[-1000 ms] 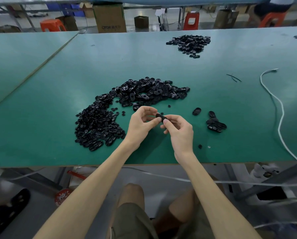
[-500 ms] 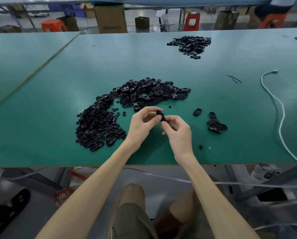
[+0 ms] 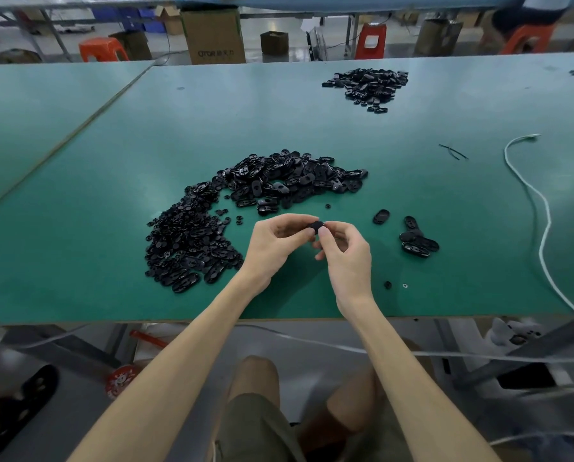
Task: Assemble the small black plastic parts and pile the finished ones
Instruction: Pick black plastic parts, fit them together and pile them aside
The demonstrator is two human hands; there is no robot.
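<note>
Thumb and forefinger of the left hand point(image 3: 272, 246) pinch one end of a small black part point(image 3: 315, 225). The right hand point(image 3: 345, 258) pinches the other end, its thumb on the near side. The remaining fingers of both hands are loosely curled. The part is held just above the green tabletop point(image 3: 112, 201), toward its front edge, with the two hands' fingertips meeting around it. What shows of it looks rounded, matt and hard; the fingertips hide its finer shape.

Beyond and to the left of the hands lies a crescent-shaped heap point(image 3: 192, 241) of loose black plastic pieces. They are glossy and flat, small at the near left end and larger slotted ovals along the far arc. To the right, apart from that heap, a small pile point(image 3: 419, 244) of oval pieces lies overlapping, with a single oval shell point(image 3: 381, 216) between it and the hands. Near the front edge sit a tiny black piece point(image 3: 388, 285) and a tiny pale ring point(image 3: 405, 286). A second heap point(image 3: 367, 85) lies far back. A limp white cable point(image 3: 542, 228) snakes down the right side. The tabletop is smooth and matt, with a pale edge strip.
</note>
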